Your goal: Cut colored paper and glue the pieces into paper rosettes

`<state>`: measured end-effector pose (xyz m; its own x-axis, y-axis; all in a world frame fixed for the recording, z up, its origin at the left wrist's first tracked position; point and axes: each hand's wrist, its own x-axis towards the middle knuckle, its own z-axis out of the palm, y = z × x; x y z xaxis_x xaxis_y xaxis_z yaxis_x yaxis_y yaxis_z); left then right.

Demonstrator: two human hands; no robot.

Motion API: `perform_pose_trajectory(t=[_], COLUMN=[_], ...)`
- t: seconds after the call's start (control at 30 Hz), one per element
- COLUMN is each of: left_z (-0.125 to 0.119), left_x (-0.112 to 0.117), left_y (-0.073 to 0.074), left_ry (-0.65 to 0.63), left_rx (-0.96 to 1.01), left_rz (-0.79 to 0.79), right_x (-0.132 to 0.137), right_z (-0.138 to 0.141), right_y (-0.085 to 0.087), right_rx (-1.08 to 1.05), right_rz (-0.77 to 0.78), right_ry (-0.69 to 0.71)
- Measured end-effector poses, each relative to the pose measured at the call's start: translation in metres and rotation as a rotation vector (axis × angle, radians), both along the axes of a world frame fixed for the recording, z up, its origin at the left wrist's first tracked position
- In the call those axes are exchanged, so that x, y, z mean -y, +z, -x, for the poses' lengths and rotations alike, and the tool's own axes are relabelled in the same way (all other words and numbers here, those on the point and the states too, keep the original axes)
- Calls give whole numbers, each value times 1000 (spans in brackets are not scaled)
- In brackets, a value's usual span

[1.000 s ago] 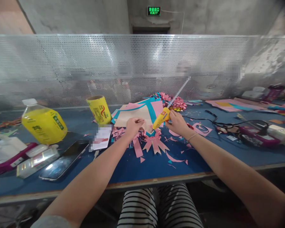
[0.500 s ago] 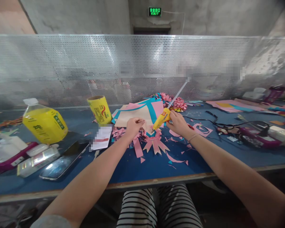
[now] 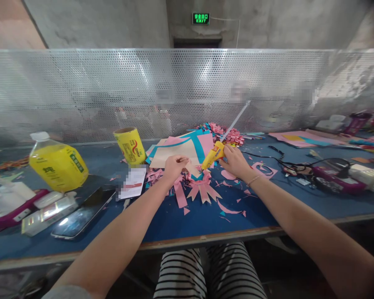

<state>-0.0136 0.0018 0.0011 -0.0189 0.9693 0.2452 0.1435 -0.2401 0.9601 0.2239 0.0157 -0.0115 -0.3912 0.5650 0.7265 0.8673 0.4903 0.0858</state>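
Note:
My left hand (image 3: 175,167) pinches a pale paper strip (image 3: 193,169) between thumb and fingertips. My right hand (image 3: 234,162) is wrapped round the handle of a yellow hot glue gun (image 3: 212,155), its nozzle pointing down and left close to the strip. A long clear glue stick (image 3: 236,119) juts up from the gun's rear. Just below the nozzle lies a pink and blue paper rosette (image 3: 198,177) with notched pink tails (image 3: 205,193) fanned toward me. Whether the nozzle touches the paper I cannot tell.
Paper sheets (image 3: 174,153) and pink paper flowers (image 3: 233,136) lie behind my hands. On the left are a yellow tape roll (image 3: 130,145), a bottle of yellow liquid (image 3: 58,166) and a phone (image 3: 82,216). A power strip (image 3: 339,180) with cables sits right. A perforated metal screen (image 3: 112,91) stands behind.
The view has tilted up slightly. The glue gun's tip has lifted a little from the pale strip. Both hands keep their holds.

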Motion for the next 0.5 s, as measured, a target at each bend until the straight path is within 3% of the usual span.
perform_pose_trajectory(t=[0.33,0.5], left_z=[2,0], left_x=[-5,-1], left_y=[-6,-2], left_ry=[-33,-49], left_rx=[59,131], left_rz=[12,54], right_x=[0,1], right_z=[0,1], right_y=[1,2], right_rx=[11,6], right_rz=[-13,-25], right_ry=[-44,-66])
